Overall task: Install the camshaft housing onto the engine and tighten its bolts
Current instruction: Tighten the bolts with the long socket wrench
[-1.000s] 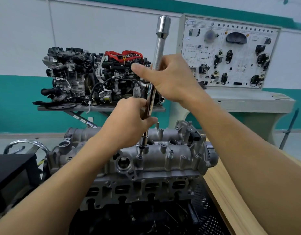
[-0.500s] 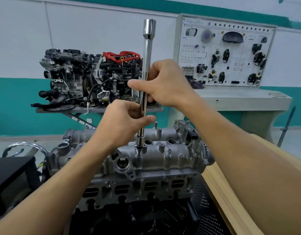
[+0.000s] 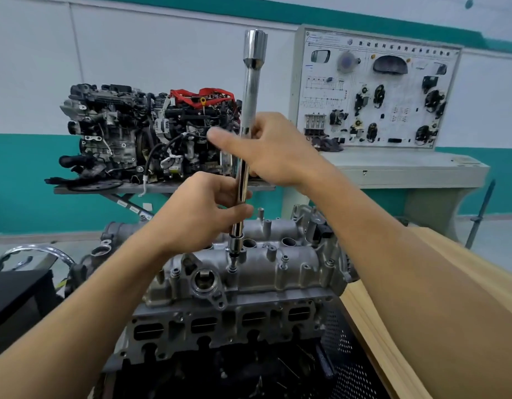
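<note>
Steel, chromed and smooth, makes up the long socket driver (image 3: pixel 248 110). It looks stiff and fairly heavy, top-loaded by its thick upper end, and likely slick under bare skin. It is best held low on the thin shaft to steady it and higher up to spin it.

That is how it is held. The left hand (image 3: pixel 197 217) has its fingers curled round the lower shaft just above the socket. The right hand (image 3: pixel 275 151) pinches the shaft higher up, with its forefinger stretched out to the left and blurred.

The socket sits on a bolt (image 3: pixel 232 267) at the near edge of the camshaft housing (image 3: pixel 292 269). The housing, a rigid cast-metal part, lies already seated on top of the engine (image 3: pixel 220 326), left of the wooden bench (image 3: pixel 436 283). More bolts stand along the housing to the right.

A second ago the driver leaned to the right at its top. Half a second ago it was about upright, and it is upright now, over the same bolt. Both hands grip where they did.
</note>
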`<state>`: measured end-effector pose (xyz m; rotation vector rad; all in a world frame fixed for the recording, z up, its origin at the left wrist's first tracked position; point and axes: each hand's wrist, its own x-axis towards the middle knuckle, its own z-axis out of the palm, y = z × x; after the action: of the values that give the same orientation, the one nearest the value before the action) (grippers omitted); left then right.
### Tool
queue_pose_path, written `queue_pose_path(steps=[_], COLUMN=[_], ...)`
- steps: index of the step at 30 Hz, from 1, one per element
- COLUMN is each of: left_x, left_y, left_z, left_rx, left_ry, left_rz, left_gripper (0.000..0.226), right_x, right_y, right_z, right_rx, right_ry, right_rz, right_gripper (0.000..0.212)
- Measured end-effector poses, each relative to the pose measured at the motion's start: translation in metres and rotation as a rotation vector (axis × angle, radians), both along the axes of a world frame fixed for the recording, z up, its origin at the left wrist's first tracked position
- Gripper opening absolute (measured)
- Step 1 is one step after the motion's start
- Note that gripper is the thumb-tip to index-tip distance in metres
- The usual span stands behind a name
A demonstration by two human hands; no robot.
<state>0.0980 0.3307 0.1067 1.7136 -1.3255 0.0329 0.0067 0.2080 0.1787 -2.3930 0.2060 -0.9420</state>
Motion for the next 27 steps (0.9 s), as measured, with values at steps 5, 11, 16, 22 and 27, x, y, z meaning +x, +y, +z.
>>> queue_pose_path(steps=[5,11,16,22,27], left_x=[0.008,-0.008,-0.01,0.004,-0.001], left_y=[0.009,-0.004,-0.004,0.002,-0.007], left_z=[0.005,-0.003,0.0,0.003,-0.015], left_rx=[0.088,-0.119,-0.312,-0.195,-0.07], left_ry=[0.169,0.15,0.163,0.202,0.288], left_rz=[-0.28,-0.086,0.09,-0.18,-0.207], left_gripper=[0.032,0.024,0.019,0.015,0.026], right_x=[-0.021,-0.004,0.004,-0.014,-0.004], right_y=[-0.015,-0.003,-0.001,-0.01,-0.002], right_z=[0.003,-0.008,-0.014,-0.005,-0.01], right_rx=[0.206,0.067,0.062,0.294,0.182], right_ry=[0.084,-0.201,-0.288,-0.058,-0.215], right_rz=[0.421,0.102,-0.02,0.394,0.252], right_gripper=[0.011,0.036,0.048,0.021,0.022])
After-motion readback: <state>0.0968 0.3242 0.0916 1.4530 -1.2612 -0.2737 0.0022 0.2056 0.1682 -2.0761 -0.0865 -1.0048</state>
